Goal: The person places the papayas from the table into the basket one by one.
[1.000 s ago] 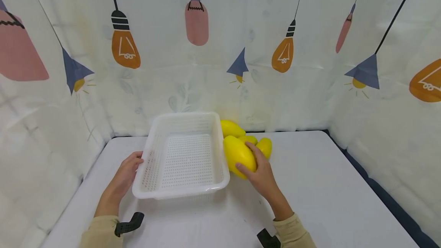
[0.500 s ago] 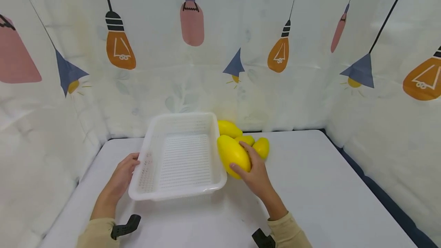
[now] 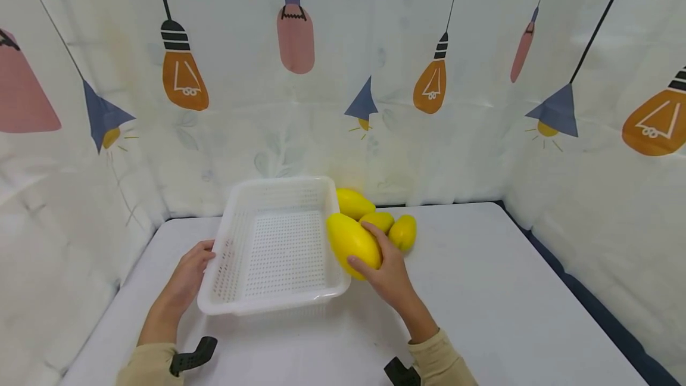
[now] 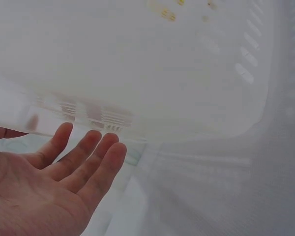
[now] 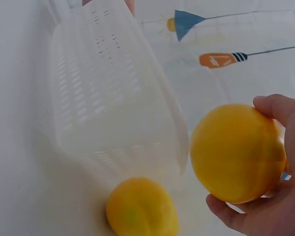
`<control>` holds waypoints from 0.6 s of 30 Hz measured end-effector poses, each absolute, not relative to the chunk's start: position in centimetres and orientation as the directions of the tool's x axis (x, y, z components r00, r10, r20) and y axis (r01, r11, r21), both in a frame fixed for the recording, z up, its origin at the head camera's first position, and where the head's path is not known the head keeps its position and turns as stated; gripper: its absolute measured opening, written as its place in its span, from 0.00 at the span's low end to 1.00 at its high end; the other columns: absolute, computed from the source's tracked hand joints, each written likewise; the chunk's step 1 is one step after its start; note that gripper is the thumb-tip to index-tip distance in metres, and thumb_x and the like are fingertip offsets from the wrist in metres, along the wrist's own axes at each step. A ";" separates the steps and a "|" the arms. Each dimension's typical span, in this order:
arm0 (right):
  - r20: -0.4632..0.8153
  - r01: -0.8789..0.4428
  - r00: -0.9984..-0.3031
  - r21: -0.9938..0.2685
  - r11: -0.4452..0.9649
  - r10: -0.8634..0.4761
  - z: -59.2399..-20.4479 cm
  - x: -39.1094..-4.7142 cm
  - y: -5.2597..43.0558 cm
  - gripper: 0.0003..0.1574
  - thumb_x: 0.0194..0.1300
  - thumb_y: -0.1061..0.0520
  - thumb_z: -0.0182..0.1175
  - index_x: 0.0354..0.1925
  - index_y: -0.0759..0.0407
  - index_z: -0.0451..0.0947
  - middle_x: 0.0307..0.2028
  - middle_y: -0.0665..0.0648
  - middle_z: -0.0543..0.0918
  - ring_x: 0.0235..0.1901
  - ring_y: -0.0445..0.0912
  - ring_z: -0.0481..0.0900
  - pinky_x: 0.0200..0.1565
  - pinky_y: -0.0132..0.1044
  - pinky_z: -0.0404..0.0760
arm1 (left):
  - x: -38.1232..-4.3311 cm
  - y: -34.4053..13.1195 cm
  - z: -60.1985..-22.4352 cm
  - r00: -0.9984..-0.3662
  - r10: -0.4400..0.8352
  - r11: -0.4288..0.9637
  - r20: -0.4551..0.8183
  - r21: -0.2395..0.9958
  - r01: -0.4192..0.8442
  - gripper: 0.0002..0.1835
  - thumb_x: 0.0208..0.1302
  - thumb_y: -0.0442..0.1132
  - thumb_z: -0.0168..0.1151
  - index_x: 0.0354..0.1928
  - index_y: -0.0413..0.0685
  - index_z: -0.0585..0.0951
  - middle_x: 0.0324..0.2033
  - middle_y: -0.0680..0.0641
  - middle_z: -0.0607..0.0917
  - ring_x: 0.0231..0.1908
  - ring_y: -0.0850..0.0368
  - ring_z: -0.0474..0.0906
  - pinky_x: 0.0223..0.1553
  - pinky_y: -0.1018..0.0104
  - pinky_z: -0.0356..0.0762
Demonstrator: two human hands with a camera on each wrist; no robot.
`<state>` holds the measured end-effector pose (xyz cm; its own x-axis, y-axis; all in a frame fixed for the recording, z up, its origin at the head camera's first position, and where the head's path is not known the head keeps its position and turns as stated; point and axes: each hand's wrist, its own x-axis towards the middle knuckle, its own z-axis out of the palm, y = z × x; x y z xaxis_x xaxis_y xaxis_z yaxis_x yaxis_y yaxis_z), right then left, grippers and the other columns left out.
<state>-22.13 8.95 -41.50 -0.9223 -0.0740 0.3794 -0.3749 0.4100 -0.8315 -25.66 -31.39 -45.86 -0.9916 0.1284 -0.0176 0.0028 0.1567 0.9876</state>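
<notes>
My left hand (image 3: 187, 273) holds the left rim of a white perforated plastic basket (image 3: 273, 305), its four fingers outside and the thumb across the rim. The basket tilts so that its inside faces me, and the left wrist view shows its underside and the fingers (image 4: 102, 172) close to its wall. My right hand (image 3: 388, 276) grips a large, smooth yellow mango-shaped fruit (image 3: 351, 243), thumb on the near side and fingers over the far side. This fruit overlaps the basket's right rim in the head view. In the right wrist view the same fruit (image 5: 236, 155) is beside the basket wall.
Three more yellow fruits lie right of the basket: one at the back (image 3: 354, 202), one in the middle (image 3: 379, 221) and a small one (image 3: 403, 233) outermost. They stand on a white table (image 3: 514, 296). A lamp-printed curtain (image 3: 321, 124) encloses it behind and at both sides.
My right hand has moved the large yellow fruit left, away from the small outer fruit and over the basket's right rim. The basket and left hand keep their places, with a slight view shift.
</notes>
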 end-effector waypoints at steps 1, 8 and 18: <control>0.380 -0.377 -0.922 -0.830 0.411 -0.076 -41.5 -22.1 8.9 0.41 0.58 0.47 0.68 0.67 0.47 0.66 0.62 0.54 0.74 0.49 0.50 0.74 0.49 0.46 0.73 | -25.7 -31.4 -45.9 -0.992 0.127 0.158 -0.021 0.987 -0.001 0.20 0.77 0.47 0.34 0.63 0.45 0.64 0.49 0.65 0.76 0.47 0.71 0.74 0.46 0.75 0.74; 0.376 -0.378 -0.922 -0.832 0.406 -0.086 -41.5 -22.2 8.4 0.41 0.58 0.47 0.68 0.67 0.43 0.65 0.62 0.52 0.74 0.50 0.48 0.73 0.50 0.46 0.73 | -25.5 -31.3 -45.8 -0.992 0.118 0.185 -0.034 0.983 -0.011 0.23 0.77 0.48 0.33 0.65 0.42 0.61 0.49 0.65 0.76 0.48 0.71 0.74 0.46 0.75 0.74; 0.376 -0.389 -0.920 -0.835 0.391 -0.111 -41.5 -22.4 7.8 0.41 0.57 0.47 0.69 0.67 0.46 0.66 0.60 0.53 0.75 0.47 0.48 0.75 0.48 0.44 0.75 | -25.4 -31.2 -45.6 -0.993 0.116 0.173 -0.037 0.985 -0.017 0.22 0.77 0.47 0.34 0.64 0.44 0.62 0.49 0.65 0.76 0.48 0.71 0.75 0.46 0.75 0.75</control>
